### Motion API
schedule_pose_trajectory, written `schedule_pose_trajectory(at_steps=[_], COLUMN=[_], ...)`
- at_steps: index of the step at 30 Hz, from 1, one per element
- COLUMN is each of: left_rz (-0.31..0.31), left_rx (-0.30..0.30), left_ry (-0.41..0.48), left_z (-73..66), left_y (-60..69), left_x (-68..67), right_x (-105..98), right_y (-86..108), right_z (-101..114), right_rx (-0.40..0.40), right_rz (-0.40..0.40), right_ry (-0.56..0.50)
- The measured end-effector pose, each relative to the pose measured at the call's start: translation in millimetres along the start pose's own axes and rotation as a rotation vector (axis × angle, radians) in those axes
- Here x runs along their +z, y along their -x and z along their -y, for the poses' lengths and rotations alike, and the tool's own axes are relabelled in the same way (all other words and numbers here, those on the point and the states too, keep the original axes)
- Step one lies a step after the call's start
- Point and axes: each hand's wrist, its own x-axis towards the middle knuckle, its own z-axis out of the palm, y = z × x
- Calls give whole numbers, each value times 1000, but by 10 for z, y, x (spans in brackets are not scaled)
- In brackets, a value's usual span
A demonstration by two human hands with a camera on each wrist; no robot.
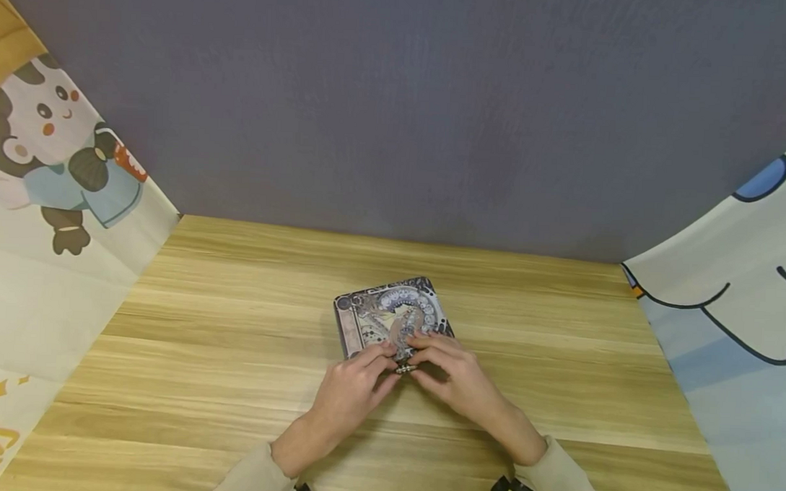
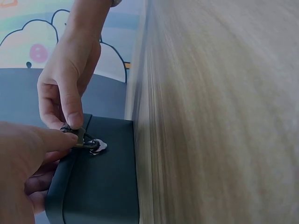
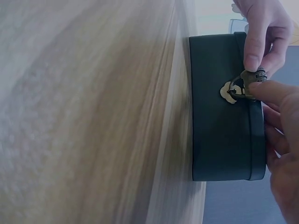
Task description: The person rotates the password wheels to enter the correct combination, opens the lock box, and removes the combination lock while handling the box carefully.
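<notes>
A dark green box point(image 3: 219, 144) with a patterned lid point(image 1: 371, 313) stands on the table. A small bronze-coloured combination padlock point(image 3: 251, 77) with number wheels hangs at the box's front. Its curved shackle point(image 3: 236, 87) passes through a metal clasp plate point(image 3: 225, 93). I cannot tell whether the shackle is fastened. My left hand point(image 1: 352, 388) pinches the padlock between thumb and fingers from the left. From the other side my right hand point(image 1: 460, 374) pinches it too, thumb on the lock body. In the head view the fingers partly hide the padlock.
The wooden table point(image 1: 235, 290) extends around the box on all sides. A dark grey panel point(image 1: 397, 115) rises behind it. Cartoon-printed sheets point(image 1: 60, 277) border the left and right sides.
</notes>
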Motion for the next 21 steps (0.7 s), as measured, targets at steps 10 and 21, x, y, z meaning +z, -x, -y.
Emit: schedule_pose_trajectory(at_steps=[10, 21], left_rz=[-4, -11], left_rx=[-3, 11], left_ry=[32, 32], left_z=[2, 11], left_y=[-8, -3], left_x=[0, 3], right_x=[18, 37], right_y=[21, -37], right_z=[22, 122], right_rx=[-11, 38], right_rz=[12, 74], right_ry=[34, 107])
